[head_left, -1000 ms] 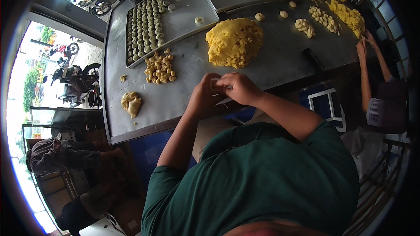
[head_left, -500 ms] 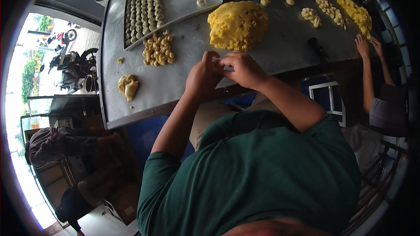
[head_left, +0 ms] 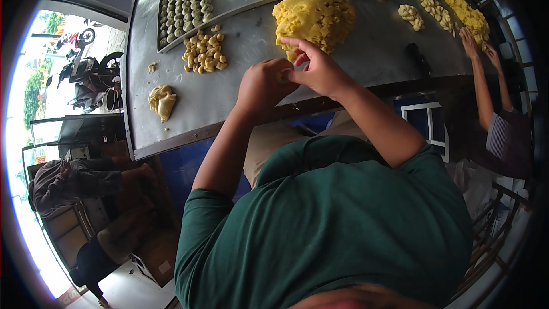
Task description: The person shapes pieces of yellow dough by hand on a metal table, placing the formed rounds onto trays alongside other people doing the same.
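Note:
A small pale piece of dough (head_left: 282, 76) sits in my left hand (head_left: 262, 87), whose fingers are curled around it. My right hand (head_left: 326, 74) meets it from the other side, thumb pressed to the dough and upper fingers stretched toward the yellow mound. What lies inside the dough is hidden by my fingers. Just beyond both hands rises a large crumbly mound of yellow filling (head_left: 320, 17) on the metal table (head_left: 240, 74). To the left is a heap of small yellowish dough balls (head_left: 204, 52), with a folded lump of dough (head_left: 162, 103) nearer me.
A metal tray (head_left: 246, 6) holds rows of small round pieces at the far left. Twisted dough strands (head_left: 436, 11) and more yellow filling (head_left: 469, 17) lie to the right, where a co-worker's hands (head_left: 470, 44) touch the filling. A dark object (head_left: 417, 60) lies near the table's edge.
My right fingers have lifted and stretched out toward the yellow mound, while my left hand stays curled around the dough. The view has shifted slightly. The co-worker's hands have moved farther up along the filling.

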A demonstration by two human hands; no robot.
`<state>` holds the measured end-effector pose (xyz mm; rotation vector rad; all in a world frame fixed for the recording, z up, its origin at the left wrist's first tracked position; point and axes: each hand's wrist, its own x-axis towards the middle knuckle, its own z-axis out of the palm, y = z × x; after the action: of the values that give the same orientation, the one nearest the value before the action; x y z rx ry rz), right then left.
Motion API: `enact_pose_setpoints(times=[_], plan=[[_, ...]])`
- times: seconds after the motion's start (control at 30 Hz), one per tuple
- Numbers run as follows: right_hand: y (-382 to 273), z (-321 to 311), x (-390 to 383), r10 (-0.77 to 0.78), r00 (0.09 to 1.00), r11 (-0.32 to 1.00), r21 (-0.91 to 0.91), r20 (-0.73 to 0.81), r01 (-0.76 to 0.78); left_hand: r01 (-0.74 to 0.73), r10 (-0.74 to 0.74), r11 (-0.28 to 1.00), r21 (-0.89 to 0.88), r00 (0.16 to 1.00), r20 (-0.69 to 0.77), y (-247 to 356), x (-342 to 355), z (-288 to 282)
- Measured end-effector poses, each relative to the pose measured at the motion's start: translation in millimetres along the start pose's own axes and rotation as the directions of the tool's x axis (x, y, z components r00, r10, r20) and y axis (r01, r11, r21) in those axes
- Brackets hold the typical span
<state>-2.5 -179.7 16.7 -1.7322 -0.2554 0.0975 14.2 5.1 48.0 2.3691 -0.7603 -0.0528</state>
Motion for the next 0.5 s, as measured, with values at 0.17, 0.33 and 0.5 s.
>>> enact_pose_setpoints(times=[0.17, 0.33, 0.5], plan=[[6, 11, -6, 0.403, 0.915, 0.452, 0.866, 0.016, -0.214, -0.036, -0.156, 0.740, -0.672, 0.962, -0.224, 2, 2, 16], [-13, 30, -5, 0.330, 0.923, 0.447, 0.828, 0.199, -0.339, -0.119, -0.103, 0.725, -0.678, 0.955, -0.278, -9, 4, 25], [-6, 27, 3, 0.191, 0.981, 0.608, 0.779, 0.042, -0.152, -0.165, 0.001, 0.781, -0.603, 0.965, -0.262, -15, 9, 16]])
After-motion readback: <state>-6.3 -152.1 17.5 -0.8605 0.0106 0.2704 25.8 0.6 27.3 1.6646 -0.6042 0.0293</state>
